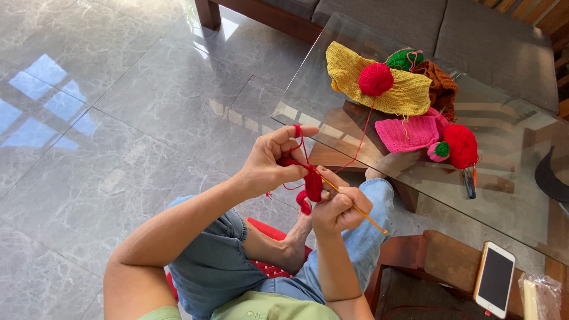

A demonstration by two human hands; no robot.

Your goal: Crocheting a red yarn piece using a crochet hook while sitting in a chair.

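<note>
The fingers (pixel 283 137) of the left hand (pixel 269 166) are pinching together on a small red crochet piece (pixel 311 185), with the index finger raised and a loop of red yarn strand (pixel 363 131) wrapping over it. The right hand (pixel 339 208) is sitting just beside and below, its fingers closing together around a slim yellow crochet hook (pixel 355 208), whose tip is meeting the red piece between the two hands. The piece is hanging in the air over the person's crossed legs in jeans (pixel 216 261), not resting on any surface.

The strand is running up from the work to a red yarn ball (pixel 376 79) lying on a yellow crocheted panel (pixel 409 93) on the glass worktop (pixel 320 89). Near it are lying a green yarn ball (pixel 404 59), a brown crocheted piece (pixel 441 86), a pink crocheted square (pixel 408 134) and a red crocheted strawberry shape (pixel 461 146), all crowding the worktop's left half.

The worktop's near edge is standing close in front of the hands, while the grey marble floor (pixel 106 118) is lying open to the left. A smartphone (pixel 494 278) is lying on a wooden stool (pixel 444 261) to the lower right, and a grey sofa (pixel 450 29) is standing behind the worktop.
</note>
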